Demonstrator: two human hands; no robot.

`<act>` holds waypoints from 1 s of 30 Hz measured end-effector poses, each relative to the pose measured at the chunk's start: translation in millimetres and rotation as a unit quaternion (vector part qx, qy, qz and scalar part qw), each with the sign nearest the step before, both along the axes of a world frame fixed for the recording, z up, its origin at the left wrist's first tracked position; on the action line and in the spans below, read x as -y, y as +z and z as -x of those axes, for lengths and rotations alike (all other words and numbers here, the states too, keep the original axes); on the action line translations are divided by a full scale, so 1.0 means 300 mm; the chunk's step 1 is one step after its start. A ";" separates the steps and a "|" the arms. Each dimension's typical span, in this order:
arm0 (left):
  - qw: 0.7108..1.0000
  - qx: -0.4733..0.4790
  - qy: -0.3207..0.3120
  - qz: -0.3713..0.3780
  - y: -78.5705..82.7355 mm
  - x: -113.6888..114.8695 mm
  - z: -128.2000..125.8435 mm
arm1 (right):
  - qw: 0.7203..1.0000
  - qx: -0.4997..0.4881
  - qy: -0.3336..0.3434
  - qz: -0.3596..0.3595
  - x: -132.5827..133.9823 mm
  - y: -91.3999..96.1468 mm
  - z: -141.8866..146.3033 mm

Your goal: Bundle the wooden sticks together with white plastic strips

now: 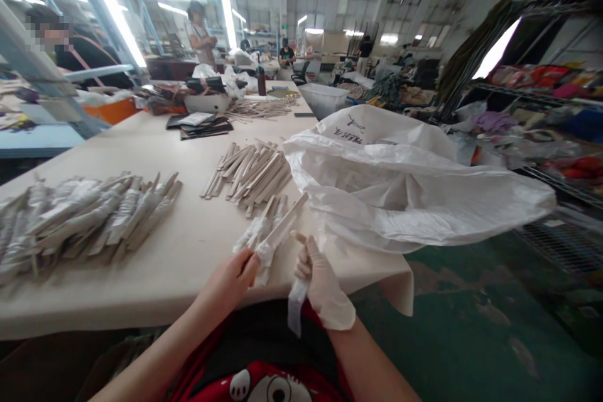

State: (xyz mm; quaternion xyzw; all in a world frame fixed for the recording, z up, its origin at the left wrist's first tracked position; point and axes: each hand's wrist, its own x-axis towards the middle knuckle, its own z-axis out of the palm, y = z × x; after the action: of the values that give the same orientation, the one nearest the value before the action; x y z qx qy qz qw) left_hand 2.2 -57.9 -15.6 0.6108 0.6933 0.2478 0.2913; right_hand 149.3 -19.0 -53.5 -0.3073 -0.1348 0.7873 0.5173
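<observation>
Bare-skinned, my left hand [241, 273] is closed at the near end of a beige strip [285, 223] partly covered with white plastic wrap. A few more wrapped strips [254, 232] lie beside it on the table. My right hand [320, 276], in a pale glove, is closed with a piece of clear-white plastic film [296, 308] hanging from its fingers. Beyond the hands is a pile of flat beige strips [257, 173] without wrap. To the left lies a large heap of plastic-wrapped strip bundles [94, 220].
A big white woven sack [414, 201] lies with its mouth spread over the table's right corner. Dark flat pieces [200, 125], a dark bottle [260, 78] and thin strips [264, 107] are farther back on the table [198, 239]. Wire shelves [565, 201] stand right; several people work behind.
</observation>
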 end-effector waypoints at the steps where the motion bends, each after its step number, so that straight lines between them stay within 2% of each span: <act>1: 1.000 -0.031 0.004 -0.003 0.005 -0.012 0.014 | 1.000 -0.025 0.003 0.009 -0.022 -0.004 -0.025; 4: 0.991 -0.130 0.016 -0.038 0.026 -0.041 0.034 | 0.997 -0.070 0.033 0.026 -0.075 -0.003 -0.088; 7: 0.980 -0.175 0.007 -0.096 0.049 -0.043 0.012 | 0.997 -0.063 0.054 -0.004 -0.075 0.005 -0.107; 9: 0.986 -0.136 -0.047 -0.081 0.056 -0.035 -0.021 | 0.996 -0.053 0.063 -0.021 -0.058 0.006 -0.100; 11: 0.991 -0.062 -0.113 -0.026 0.052 -0.031 -0.059 | 0.996 -0.048 0.070 -0.029 -0.042 0.006 -0.090; 14: 0.986 0.023 -0.161 0.026 0.032 -0.041 -0.105 | 0.995 -0.038 0.079 -0.042 -0.031 0.010 -0.083; 17: 0.987 0.047 -0.151 0.014 0.020 -0.065 -0.132 | 0.993 -0.019 0.086 -0.074 -0.029 0.021 -0.086; 22: 0.989 0.009 -0.140 -0.035 0.028 -0.105 -0.155 | 0.989 0.006 0.090 -0.115 -0.033 0.023 -0.092; 24: 0.991 0.019 -0.132 -0.025 0.030 -0.120 -0.150 | 0.992 -0.009 0.086 -0.088 -0.042 0.016 -0.099; 28: 0.996 0.041 -0.067 -0.039 0.021 -0.169 -0.118 | 1.000 -0.017 0.024 -0.007 -0.059 0.004 -0.115; 30: 0.996 0.041 -0.055 -0.063 0.018 -0.200 -0.109 | 0.999 -0.017 0.037 0.007 -0.050 0.003 -0.108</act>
State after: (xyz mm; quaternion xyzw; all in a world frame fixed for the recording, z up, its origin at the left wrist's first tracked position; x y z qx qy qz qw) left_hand 34.9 2.1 -10.2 0.6548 0.6290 0.2992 0.2934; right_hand 181.8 -4.0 -52.8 -0.2921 -0.1317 0.8118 0.4882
